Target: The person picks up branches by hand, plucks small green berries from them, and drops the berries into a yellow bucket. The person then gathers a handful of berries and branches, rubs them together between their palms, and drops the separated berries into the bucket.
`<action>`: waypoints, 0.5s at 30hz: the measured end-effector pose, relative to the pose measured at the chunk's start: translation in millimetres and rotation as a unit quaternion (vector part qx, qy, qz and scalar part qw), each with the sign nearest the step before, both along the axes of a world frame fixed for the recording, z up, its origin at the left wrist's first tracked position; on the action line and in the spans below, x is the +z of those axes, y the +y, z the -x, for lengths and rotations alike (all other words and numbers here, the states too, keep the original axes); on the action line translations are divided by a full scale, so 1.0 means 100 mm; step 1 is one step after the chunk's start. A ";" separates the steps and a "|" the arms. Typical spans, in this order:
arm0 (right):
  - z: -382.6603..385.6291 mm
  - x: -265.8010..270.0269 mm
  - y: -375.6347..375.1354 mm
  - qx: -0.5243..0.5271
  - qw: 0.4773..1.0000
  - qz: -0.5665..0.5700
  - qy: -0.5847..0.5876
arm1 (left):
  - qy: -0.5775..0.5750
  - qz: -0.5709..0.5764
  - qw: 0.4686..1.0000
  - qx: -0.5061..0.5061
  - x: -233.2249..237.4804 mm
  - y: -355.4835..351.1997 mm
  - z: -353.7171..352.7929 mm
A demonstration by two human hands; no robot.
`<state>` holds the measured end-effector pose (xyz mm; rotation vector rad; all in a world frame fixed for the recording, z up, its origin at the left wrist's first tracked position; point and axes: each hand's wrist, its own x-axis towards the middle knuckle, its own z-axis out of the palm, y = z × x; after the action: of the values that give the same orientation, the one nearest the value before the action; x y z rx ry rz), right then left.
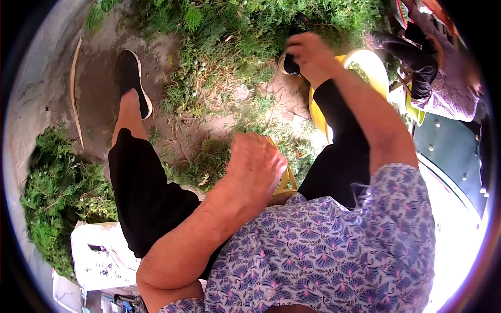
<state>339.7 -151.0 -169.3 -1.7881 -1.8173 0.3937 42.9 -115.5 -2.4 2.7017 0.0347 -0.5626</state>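
My left hand (255, 161) is closed in a fist in front of my lap. Yellow strips (288, 177) show beside and under its right edge; whatever lies inside the fist is hidden. Stretched forward over my right shoe (290, 64), my right hand (311, 56) is slightly blurred, its fingers reaching out loosely with nothing visible in them. Just ahead of it lie cut green conifer sprigs (250, 21).
A yellow tub (373, 68) stands beside my right leg. Another person (443, 78) sits at the upper right. More greenery (57, 177) and a white sack (102, 253) are at left. A thin curved strip (76, 94) lies past my left shoe (130, 78).
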 end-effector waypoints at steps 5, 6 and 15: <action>0.85 -0.83 0.00 -0.187 0.791 0.521 0.262 | 0.022 0.019 0.999 0.041 0.03 0.06 -0.02; 0.98 -0.98 -0.10 -0.246 0.776 0.524 0.249 | 0.018 0.040 0.998 0.050 0.04 0.06 -0.02; 1.61 -1.74 -0.58 -0.221 0.892 0.391 -0.055 | 0.027 0.070 0.995 0.073 0.03 0.08 -0.04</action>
<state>178.4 -208.7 -343.0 -2.7329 -1.3166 0.9467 46.6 -107.0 0.9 2.5223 0.1971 -0.5727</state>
